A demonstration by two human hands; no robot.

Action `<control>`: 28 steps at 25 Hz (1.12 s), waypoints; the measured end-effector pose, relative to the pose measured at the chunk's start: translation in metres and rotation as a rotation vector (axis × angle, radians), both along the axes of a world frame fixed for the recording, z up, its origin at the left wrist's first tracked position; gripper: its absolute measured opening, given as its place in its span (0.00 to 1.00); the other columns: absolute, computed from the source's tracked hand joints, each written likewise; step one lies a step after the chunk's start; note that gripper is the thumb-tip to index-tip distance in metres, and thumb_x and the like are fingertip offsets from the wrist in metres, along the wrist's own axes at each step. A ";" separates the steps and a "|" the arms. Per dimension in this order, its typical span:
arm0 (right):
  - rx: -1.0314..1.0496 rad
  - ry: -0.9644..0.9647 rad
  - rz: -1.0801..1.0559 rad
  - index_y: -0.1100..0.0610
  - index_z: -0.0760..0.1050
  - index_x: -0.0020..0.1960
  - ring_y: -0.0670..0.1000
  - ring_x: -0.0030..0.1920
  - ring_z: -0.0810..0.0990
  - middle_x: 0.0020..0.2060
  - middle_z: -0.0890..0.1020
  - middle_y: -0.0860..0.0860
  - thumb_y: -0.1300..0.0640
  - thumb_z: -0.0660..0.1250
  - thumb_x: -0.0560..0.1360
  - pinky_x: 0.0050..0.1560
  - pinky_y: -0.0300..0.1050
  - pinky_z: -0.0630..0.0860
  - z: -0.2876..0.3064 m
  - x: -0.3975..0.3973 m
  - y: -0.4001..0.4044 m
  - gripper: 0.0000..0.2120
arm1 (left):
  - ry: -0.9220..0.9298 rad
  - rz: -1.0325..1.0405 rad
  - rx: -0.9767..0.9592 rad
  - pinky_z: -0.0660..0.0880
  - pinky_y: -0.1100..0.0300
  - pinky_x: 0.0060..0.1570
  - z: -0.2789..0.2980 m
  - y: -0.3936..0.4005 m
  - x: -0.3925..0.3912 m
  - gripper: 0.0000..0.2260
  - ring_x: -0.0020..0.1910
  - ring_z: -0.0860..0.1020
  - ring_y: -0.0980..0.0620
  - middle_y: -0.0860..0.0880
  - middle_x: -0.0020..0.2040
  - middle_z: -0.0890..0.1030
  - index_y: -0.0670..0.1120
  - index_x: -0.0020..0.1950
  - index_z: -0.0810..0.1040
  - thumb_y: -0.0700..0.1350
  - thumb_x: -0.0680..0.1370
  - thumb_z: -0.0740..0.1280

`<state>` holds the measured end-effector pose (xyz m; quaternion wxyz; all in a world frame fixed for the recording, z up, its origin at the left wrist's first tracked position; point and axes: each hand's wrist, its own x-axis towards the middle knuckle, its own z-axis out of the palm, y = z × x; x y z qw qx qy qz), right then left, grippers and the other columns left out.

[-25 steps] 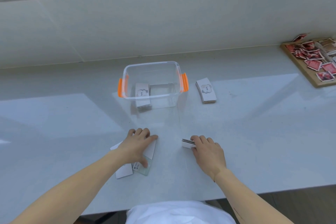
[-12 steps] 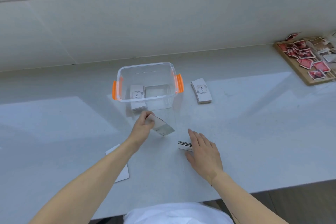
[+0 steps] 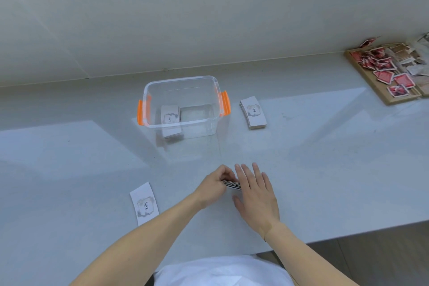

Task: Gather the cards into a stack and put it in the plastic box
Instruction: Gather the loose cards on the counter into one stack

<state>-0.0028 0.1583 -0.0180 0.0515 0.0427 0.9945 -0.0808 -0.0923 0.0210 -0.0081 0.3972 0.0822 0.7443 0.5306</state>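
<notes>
A clear plastic box (image 3: 210, 81) with orange handles stands mid-counter, and one stack of white cards (image 3: 170, 116) lies inside at its left. A second white stack (image 3: 253, 112) rests on the counter right of the box. In front of me a small card stack (image 3: 232, 184) shows dark edges between my hands. My left hand (image 3: 213, 187) pinches its left end. My right hand (image 3: 255, 190) lies flat over its right part, fingers spread. One loose white card (image 3: 144, 205) lies face up at the near left.
A wooden tray (image 3: 392, 100) holding several red and beige cards sits at the far right by the wall. The counter's front edge (image 3: 348, 234) runs close to my right forearm. A tiled wall rises behind the box.
My left hand carried a card from near the box down to the stack under my right hand and now grips that stack. One loose card stays at the near left.
</notes>
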 end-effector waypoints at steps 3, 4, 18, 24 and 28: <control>0.047 -0.007 -0.019 0.56 0.61 0.75 0.60 0.73 0.64 0.68 0.73 0.51 0.49 0.71 0.71 0.73 0.64 0.59 -0.002 -0.002 -0.001 0.37 | 0.036 -0.098 -0.018 0.72 0.65 0.50 0.000 0.007 0.003 0.23 0.56 0.79 0.54 0.50 0.53 0.82 0.48 0.54 0.73 0.27 0.67 0.53; 0.051 -0.005 -0.030 0.56 0.62 0.74 0.60 0.72 0.66 0.66 0.75 0.51 0.50 0.71 0.71 0.72 0.64 0.58 -0.003 -0.003 -0.002 0.35 | 0.042 -0.107 -0.022 0.72 0.66 0.50 0.000 0.009 0.004 0.22 0.55 0.79 0.53 0.51 0.53 0.82 0.49 0.54 0.73 0.29 0.68 0.54; 0.016 -0.020 -0.005 0.53 0.76 0.54 0.58 0.40 0.77 0.42 0.80 0.50 0.56 0.69 0.74 0.39 0.51 0.72 -0.001 -0.012 0.004 0.09 | 0.540 -0.291 -0.687 0.62 0.53 0.66 0.005 -0.162 -0.036 0.27 0.67 0.64 0.50 0.56 0.66 0.69 0.59 0.65 0.71 0.58 0.66 0.67; -0.001 -0.103 -0.009 0.49 0.70 0.61 0.56 0.49 0.75 0.50 0.78 0.48 0.52 0.59 0.79 0.45 0.50 0.69 0.000 -0.016 0.007 0.11 | 0.510 -0.475 -0.887 0.66 0.56 0.61 -0.004 -0.208 -0.031 0.45 0.65 0.61 0.51 0.57 0.68 0.58 0.64 0.71 0.58 0.66 0.56 0.71; -0.019 -0.113 -0.009 0.49 0.70 0.61 0.55 0.49 0.75 0.51 0.78 0.47 0.52 0.58 0.79 0.46 0.50 0.68 0.000 -0.017 0.008 0.11 | 0.546 -0.472 -0.908 0.68 0.59 0.47 -0.007 -0.203 -0.033 0.41 0.57 0.65 0.51 0.55 0.60 0.63 0.62 0.68 0.61 0.60 0.58 0.75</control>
